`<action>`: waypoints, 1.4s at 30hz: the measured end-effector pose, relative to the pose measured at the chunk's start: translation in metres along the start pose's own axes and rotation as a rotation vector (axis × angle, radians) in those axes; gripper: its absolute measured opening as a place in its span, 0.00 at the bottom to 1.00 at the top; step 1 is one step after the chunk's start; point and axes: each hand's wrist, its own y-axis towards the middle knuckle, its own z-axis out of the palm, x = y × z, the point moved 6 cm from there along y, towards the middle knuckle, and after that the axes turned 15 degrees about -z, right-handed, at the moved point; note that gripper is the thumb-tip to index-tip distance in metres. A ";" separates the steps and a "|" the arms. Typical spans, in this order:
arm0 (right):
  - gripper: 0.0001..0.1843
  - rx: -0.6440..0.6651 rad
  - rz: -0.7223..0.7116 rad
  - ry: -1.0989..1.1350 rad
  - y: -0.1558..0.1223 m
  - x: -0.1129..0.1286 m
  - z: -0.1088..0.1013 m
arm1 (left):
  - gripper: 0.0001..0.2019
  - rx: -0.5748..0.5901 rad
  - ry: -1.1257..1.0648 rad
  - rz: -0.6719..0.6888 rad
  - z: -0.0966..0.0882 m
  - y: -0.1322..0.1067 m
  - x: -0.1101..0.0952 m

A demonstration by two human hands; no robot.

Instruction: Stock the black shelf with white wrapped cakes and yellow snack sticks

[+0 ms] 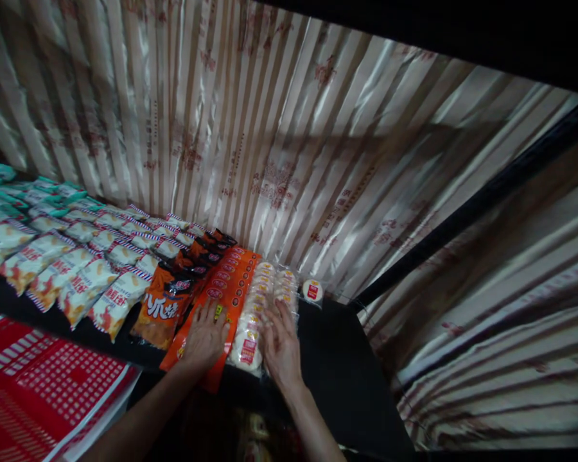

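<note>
My left hand lies flat, fingers stretched out, on a row of orange snack packets. My right hand rests with its fingers spread along a row of round white packaged snacks with red labels, on their right side. Behind its fingertips, more of the white packs continue toward the back. A single round white pack sits apart, farther right. Left of my left hand stands an orange-brown bag with white lettering.
Rows of white snack bags and green bags fill the left of the black shelf. A red basket is below at the left. Printed, pleated sheeting hangs behind, with a dark post at the right.
</note>
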 end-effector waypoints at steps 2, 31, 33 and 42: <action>0.16 -0.069 0.064 -0.030 -0.023 -0.004 -0.021 | 0.20 0.001 -0.001 0.004 -0.001 0.000 0.000; 0.28 -0.085 0.505 0.043 -0.143 -0.018 -0.055 | 0.22 -0.032 -0.256 -0.021 -0.011 -0.024 -0.041; 0.29 -0.101 0.513 0.051 -0.143 -0.019 -0.053 | 0.22 0.008 -0.268 -0.039 -0.003 -0.031 -0.047; 0.31 -0.098 0.483 0.093 -0.138 -0.020 -0.048 | 0.23 0.050 -0.246 -0.058 0.016 -0.042 -0.059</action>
